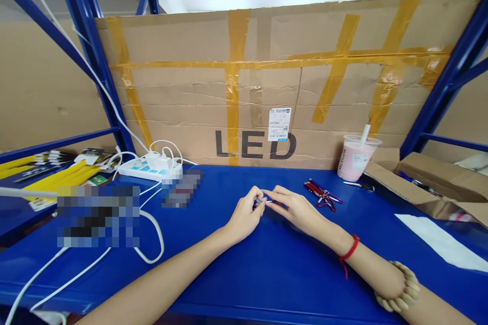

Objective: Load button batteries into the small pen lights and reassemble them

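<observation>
My left hand (244,216) and my right hand (295,208) meet at the middle of the blue tabletop (267,269). Both pinch one small pen-like part (263,201) between their fingertips; it is partly hidden and too small to name exactly. The left fingers curl round its dark end, the right fingers hold its pale tip. A red cord and a wooden bead bracelet (398,289) sit on my right forearm. A small bunch of red and purple pens (323,194) lies just right of my right hand.
A taped cardboard sheet marked LED (267,86) stands along the back. A pink drink cup with a straw (356,156) stands at back right beside an open cardboard box (434,183). A white power strip (150,167) with trailing cables lies at left. Blue rack posts flank the table.
</observation>
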